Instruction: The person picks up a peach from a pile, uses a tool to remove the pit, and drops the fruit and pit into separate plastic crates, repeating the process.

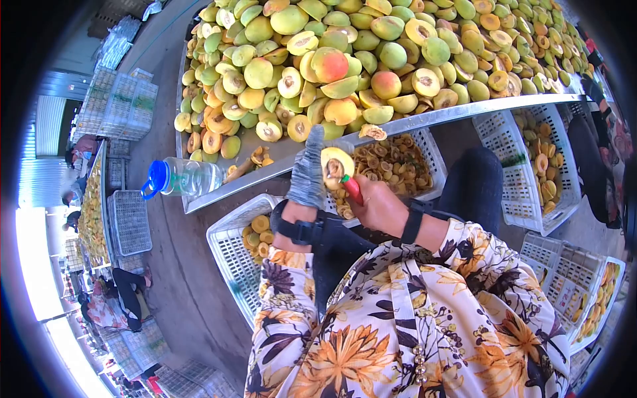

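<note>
Sleeves (398, 318) with flower print nearest. Just in front of metal table (464, 114) edge, gloved left hand (308, 176) closed around halved fruit (336, 166), cut face shown. Right hand (379, 207) gripping red-handled tool (352, 188), tip touching fruit's hollow. Below table edge, white crate (432, 159) of pits; also below table, second crate (232, 262) with halves. On table, water bottle (182, 178) lying, farther big fruit pile (371, 46).

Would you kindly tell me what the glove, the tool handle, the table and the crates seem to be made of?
Glove, holding the fruit half: grey knitted fabric, matte, weave visible. Tool handle: red, glossy, likely plastic. Table: sheet metal, perhaps steel or aluminium, rim bright and reflective. Crates: white moulded plastic, judging by the lattice walls.
</note>
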`<state>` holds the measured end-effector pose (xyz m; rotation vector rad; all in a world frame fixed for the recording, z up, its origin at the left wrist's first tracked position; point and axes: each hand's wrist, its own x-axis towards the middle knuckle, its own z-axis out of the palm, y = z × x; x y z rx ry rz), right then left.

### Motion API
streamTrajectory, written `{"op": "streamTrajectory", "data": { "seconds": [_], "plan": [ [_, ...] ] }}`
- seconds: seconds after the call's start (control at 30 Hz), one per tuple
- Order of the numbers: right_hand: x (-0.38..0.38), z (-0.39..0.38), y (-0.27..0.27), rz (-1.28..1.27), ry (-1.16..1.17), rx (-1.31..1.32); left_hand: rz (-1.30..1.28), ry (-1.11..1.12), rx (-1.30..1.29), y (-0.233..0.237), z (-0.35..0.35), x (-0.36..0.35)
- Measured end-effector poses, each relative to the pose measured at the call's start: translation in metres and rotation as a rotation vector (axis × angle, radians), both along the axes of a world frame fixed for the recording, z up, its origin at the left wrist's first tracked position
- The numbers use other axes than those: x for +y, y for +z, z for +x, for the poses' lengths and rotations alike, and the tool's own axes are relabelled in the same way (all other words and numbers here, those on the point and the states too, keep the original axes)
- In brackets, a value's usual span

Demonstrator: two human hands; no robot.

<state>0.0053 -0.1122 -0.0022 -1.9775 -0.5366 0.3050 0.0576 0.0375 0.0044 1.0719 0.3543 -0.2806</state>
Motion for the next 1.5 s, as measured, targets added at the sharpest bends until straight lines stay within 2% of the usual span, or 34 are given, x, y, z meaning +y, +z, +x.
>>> {"op": "streamTrajectory", "data": {
  "seconds": [0.03,0.1,0.2,0.3,0.4,0.47,0.53,0.67,0.73,0.83,0.9,1.03,1.07,1.1,1.17,1.2,1.23,1.3,1.33,1.37,1.43,1.47,1.5],
  "plan": [
    [0.003,-0.002,-0.001,0.05,-0.079,0.011,0.002,-0.002,0.001,-0.007,-0.001,-0.006],
    [0.002,-0.001,-0.002,0.098,-0.162,0.018,0.104,0.338,-0.063,-0.023,0.0,-0.015],
    [-0.003,-0.003,-0.004,0.147,-0.226,0.17,0.037,0.34,-0.078,-0.027,-0.008,-0.021],
    [-0.007,-0.004,-0.005,0.124,-0.255,0.116,-0.017,0.366,-0.109,-0.017,-0.011,-0.033],
    [-0.007,-0.006,-0.004,0.099,-0.271,0.046,0.135,0.376,-0.19,-0.008,-0.012,-0.041],
    [-0.009,-0.006,-0.001,0.103,-0.275,0.114,0.235,0.366,-0.269,0.001,-0.015,-0.047],
    [-0.01,-0.007,0.0,0.105,-0.277,0.182,0.244,0.366,-0.291,0.001,-0.016,-0.051],
    [-0.006,-0.013,-0.007,0.113,-0.311,0.12,0.335,0.38,-0.39,0.001,-0.02,-0.059],
    [-0.007,-0.014,-0.009,0.144,-0.322,0.088,0.315,0.351,-0.35,0.001,-0.019,-0.055],
    [-0.009,-0.013,-0.002,0.091,-0.202,0.152,0.262,0.346,-0.239,-0.003,-0.014,-0.038],
    [-0.009,-0.013,0.001,0.021,-0.131,0.161,0.19,-0.013,-0.136,0.007,-0.008,-0.025],
    [-0.011,-0.012,-0.009,0.0,-0.05,0.18,0.196,-0.302,0.029,0.016,-0.003,-0.009],
    [-0.012,-0.01,-0.009,0.035,-0.046,0.184,0.187,-0.257,-0.094,0.018,-0.005,-0.01],
    [-0.012,-0.007,-0.009,0.07,-0.043,0.186,0.19,-0.254,-0.096,0.017,-0.009,-0.01],
    [-0.01,-0.004,-0.003,0.167,-0.045,0.21,-0.102,-0.085,-0.177,0.008,-0.019,-0.009],
    [-0.01,-0.004,-0.003,0.178,-0.025,0.225,-0.083,0.018,-0.19,-0.011,-0.022,-0.01],
    [-0.009,-0.005,-0.003,0.187,0.0,0.245,-0.083,0.022,-0.185,-0.011,-0.025,-0.015],
    [-0.011,-0.005,-0.001,0.15,0.032,0.2,-0.055,0.202,-0.194,-0.007,-0.029,-0.022],
    [-0.012,-0.005,0.002,0.117,0.056,0.151,-0.219,0.152,-0.111,-0.009,-0.028,-0.016],
    [-0.012,-0.006,0.005,0.117,0.059,0.153,-0.218,0.154,-0.109,-0.012,-0.028,-0.012],
    [-0.013,-0.007,0.015,0.229,0.141,0.638,-0.279,0.043,-0.053,-0.013,-0.026,-0.009],
    [-0.014,-0.006,0.019,0.229,0.141,0.638,-0.129,0.094,-0.067,-0.014,-0.026,-0.013],
    [-0.015,-0.005,0.022,0.286,0.169,0.772,-0.128,0.094,-0.067,-0.014,-0.029,-0.016]
  ]
}}
